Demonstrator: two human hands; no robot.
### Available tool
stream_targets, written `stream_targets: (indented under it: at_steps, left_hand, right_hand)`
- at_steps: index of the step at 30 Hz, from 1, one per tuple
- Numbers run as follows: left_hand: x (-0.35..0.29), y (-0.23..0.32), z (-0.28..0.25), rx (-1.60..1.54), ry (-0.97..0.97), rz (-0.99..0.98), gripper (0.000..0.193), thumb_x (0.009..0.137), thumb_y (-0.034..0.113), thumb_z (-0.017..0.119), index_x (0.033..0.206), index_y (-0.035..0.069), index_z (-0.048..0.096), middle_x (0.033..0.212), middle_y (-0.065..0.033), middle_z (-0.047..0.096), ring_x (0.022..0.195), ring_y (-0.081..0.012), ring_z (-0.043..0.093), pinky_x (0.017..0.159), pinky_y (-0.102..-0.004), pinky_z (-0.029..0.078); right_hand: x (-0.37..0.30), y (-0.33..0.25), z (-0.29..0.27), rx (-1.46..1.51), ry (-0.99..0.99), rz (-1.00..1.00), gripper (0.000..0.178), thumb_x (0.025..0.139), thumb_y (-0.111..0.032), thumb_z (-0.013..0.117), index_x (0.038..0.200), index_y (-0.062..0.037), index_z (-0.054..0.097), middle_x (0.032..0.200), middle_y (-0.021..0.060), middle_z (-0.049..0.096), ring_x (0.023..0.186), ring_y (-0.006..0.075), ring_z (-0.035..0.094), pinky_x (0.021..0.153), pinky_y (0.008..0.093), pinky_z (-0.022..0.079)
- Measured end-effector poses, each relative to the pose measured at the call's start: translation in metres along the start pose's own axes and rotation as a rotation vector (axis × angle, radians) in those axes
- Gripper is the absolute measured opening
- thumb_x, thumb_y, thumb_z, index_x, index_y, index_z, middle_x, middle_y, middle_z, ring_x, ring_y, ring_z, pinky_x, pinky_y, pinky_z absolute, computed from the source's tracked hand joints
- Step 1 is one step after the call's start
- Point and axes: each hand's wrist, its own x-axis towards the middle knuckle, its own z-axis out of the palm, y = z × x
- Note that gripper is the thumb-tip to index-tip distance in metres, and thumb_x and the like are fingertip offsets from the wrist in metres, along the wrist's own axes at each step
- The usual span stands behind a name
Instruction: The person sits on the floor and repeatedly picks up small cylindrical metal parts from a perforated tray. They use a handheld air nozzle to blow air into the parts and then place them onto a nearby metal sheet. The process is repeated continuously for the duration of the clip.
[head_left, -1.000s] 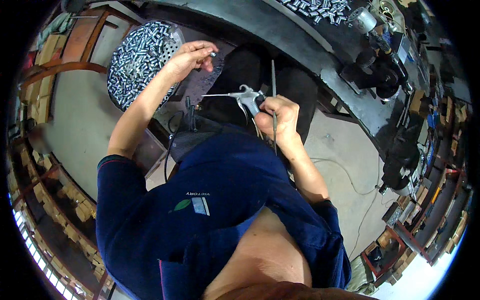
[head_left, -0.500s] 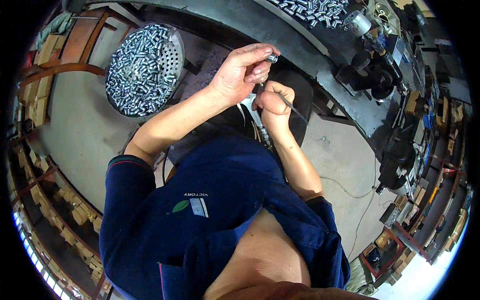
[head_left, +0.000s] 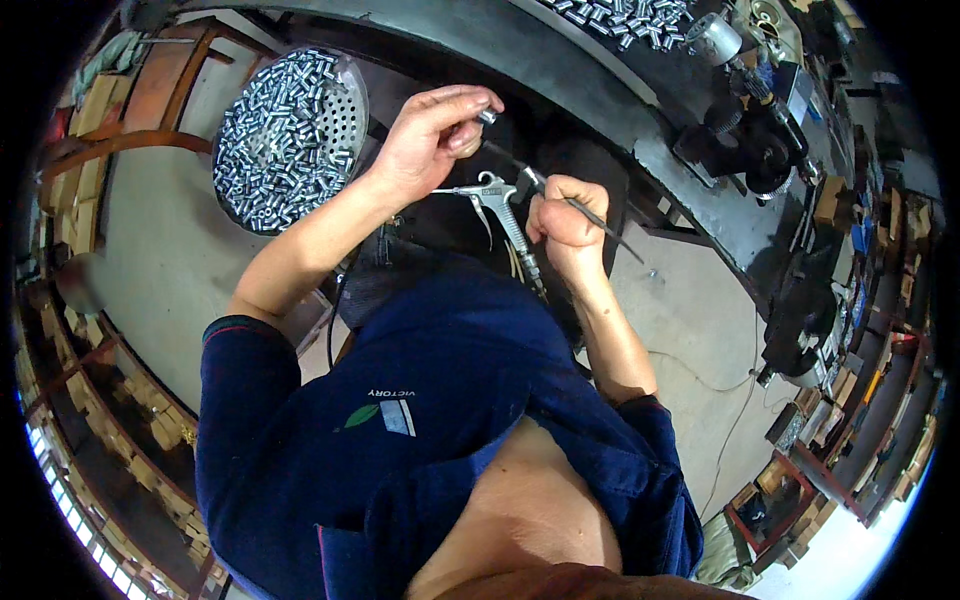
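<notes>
My left hand (head_left: 425, 140) is closed, pinching a small shiny metal sleeve (head_left: 487, 117) between thumb and fingertips. To its right, the fingers of my right hand (head_left: 570, 222) are wrapped round a thin dark rod (head_left: 620, 244). That rod sticks out at both sides of the fist, its far end pointing up toward the sleeve but apart from it. A bright metal piece shows on the rod just beyond my right fingers; I cannot tell its kind. Between my hands, over my lap, lies a silver air blow gun (head_left: 500, 203) with a curved trigger and a hose fitting.
A round perforated metal pan (head_left: 352, 100) heaped with similar sleeves stands at the left. More sleeves (head_left: 630, 22) lie on the dark workbench (head_left: 560, 70) at the far side. A machine with black knobs (head_left: 750, 150) stands at the right. Shelves with boxes line both sides.
Both hands have moved apart: the left went left with the sleeve, the right slightly right and down with the rod. The air blow gun and more of the rod now show between them.
</notes>
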Motion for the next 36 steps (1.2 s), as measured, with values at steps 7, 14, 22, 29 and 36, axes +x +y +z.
stream_targets:
  at_steps: [7,14,22,29,36]
  left_hand:
    - [-0.017,-0.008,0.009,0.285,-0.119,-0.055,0.025,0.087,0.020,0.056,0.095,-0.003,0.062,0.058,-0.0050,0.055,0.048,-0.0111,0.052,0.045,-0.0205,0.040]
    - [-0.011,-0.003,0.008,0.434,-0.206,-0.110,0.022,0.087,0.020,0.056,0.094,-0.001,0.062,0.061,-0.0041,0.059,0.053,-0.0108,0.058,0.049,-0.0205,0.044]
    - [-0.007,-0.005,0.006,0.428,-0.261,-0.098,0.022,0.087,0.018,0.056,0.096,-0.001,0.061,0.063,-0.0047,0.060,0.055,-0.0108,0.058,0.050,-0.0214,0.045]
    - [-0.011,-0.006,0.003,0.480,-0.193,-0.163,0.025,0.088,0.023,0.055,0.091,-0.002,0.061,0.061,-0.0055,0.059,0.052,-0.0134,0.058,0.048,-0.0226,0.044]
    - [-0.008,0.003,0.009,0.637,-0.158,-0.160,0.028,0.088,0.025,0.055,0.087,-0.002,0.060,0.061,-0.0056,0.058,0.052,-0.0125,0.058,0.048,-0.0230,0.045]
  right_hand:
    - [0.007,-0.012,0.005,-0.335,-0.015,-0.146,0.021,0.066,-0.001,0.052,0.053,-0.0044,0.036,0.052,-0.0027,0.032,0.054,0.0026,0.031,0.044,0.0222,0.026]
    - [0.009,-0.010,0.016,-0.052,-0.025,-0.153,0.025,0.071,-0.009,0.053,0.050,-0.0044,0.040,0.049,0.0001,0.047,0.050,0.0036,0.044,0.044,0.0211,0.034]
    - [0.011,-0.007,0.004,-0.121,-0.085,-0.085,0.021,0.070,-0.004,0.050,0.051,-0.0051,0.043,0.059,0.0025,0.056,0.051,0.0052,0.048,0.047,0.0211,0.039]
    - [0.005,-0.031,0.016,-0.447,-0.067,-0.248,0.010,0.066,-0.003,0.050,0.065,-0.0013,0.060,0.058,0.0087,0.058,0.049,0.0128,0.055,0.047,0.0266,0.043]
    - [0.010,-0.019,0.007,-0.712,-0.021,-0.472,0.007,0.059,-0.003,0.053,0.055,-0.0021,0.047,0.051,0.0133,0.050,0.043,0.0216,0.052,0.043,0.0316,0.041]
